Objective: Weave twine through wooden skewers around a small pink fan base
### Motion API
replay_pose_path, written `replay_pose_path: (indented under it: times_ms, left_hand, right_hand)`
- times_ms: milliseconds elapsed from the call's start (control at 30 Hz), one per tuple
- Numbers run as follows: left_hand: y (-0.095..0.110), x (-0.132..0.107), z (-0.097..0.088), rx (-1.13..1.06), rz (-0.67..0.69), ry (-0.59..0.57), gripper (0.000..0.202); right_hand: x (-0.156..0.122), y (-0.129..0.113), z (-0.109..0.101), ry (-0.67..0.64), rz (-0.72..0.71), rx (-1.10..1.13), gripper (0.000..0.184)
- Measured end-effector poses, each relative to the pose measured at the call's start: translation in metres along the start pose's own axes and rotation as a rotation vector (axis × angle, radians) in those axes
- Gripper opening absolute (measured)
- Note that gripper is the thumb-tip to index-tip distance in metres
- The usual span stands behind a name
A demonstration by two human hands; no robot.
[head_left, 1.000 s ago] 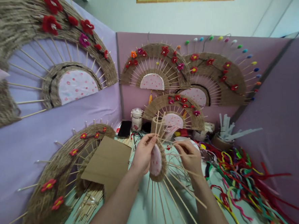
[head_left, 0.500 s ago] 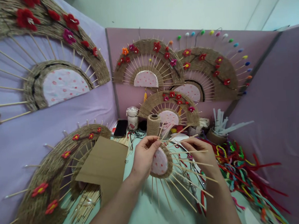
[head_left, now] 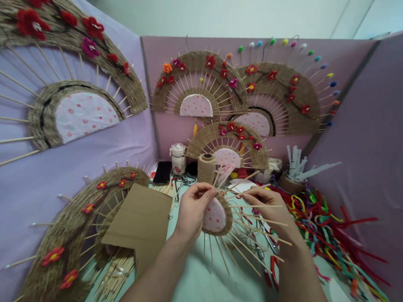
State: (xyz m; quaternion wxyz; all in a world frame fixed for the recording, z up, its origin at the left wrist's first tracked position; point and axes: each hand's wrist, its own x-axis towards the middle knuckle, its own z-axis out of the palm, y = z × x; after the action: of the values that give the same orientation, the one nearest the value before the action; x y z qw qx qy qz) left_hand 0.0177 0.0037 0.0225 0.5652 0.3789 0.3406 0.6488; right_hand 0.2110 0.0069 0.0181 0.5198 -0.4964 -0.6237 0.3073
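A small half-round fan with a pink-spotted white centre and a woven twine rim is held up over the table, its thin wooden sticks spreading right and downward. My left hand pinches its upper edge between thumb and fingers, near the base of the top sticks. Among the sticks on the right, my right hand is closed in a pinch on what looks like a thin strand of twine; the fingertips partly hide it. Loose twine loops behind the sticks.
Scissors lie below the fan. Coloured pipe cleaners pile up at the right. Behind stand a twine spool and a white jar. Cardboard and a bundle of sticks are at the left. Finished fans hang on the partitions.
My right hand has shifted slightly left, toward the woven rim. My left hand keeps its pinch on the fan, and the sticks have tilted up a little.
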Motion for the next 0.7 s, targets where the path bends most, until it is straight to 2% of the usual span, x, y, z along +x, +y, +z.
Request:
replay_pose_path:
  times_ms: [167,333,533,700]
  left_hand:
    - [-0.0013,0.0011,-0.001,0.01,0.024,-0.007,0.017]
    - [-0.003,0.0024,-0.0006,-0.037,-0.003,0.013,0.019]
    - [-0.0036,0.0023,-0.001,-0.023,-0.024,0.008,0.019]
    - [-0.0022,0.0007,-0.0023,0.039,-0.008,-0.027,0.016]
  right_hand:
    - [0.0009,0.0009,-0.0037,-0.026,-0.089,0.003,0.024]
    - [-0.0018,-0.0049,-0.0034,-0.05,0.002,-0.039,0.023]
    - [-0.0048,-0.0079,-0.0032,-0.031,0.027,-0.014,0.023]
    - [-0.0029,-0.0019,-0.0069,-0.058,-0.042,-0.023,0.024]
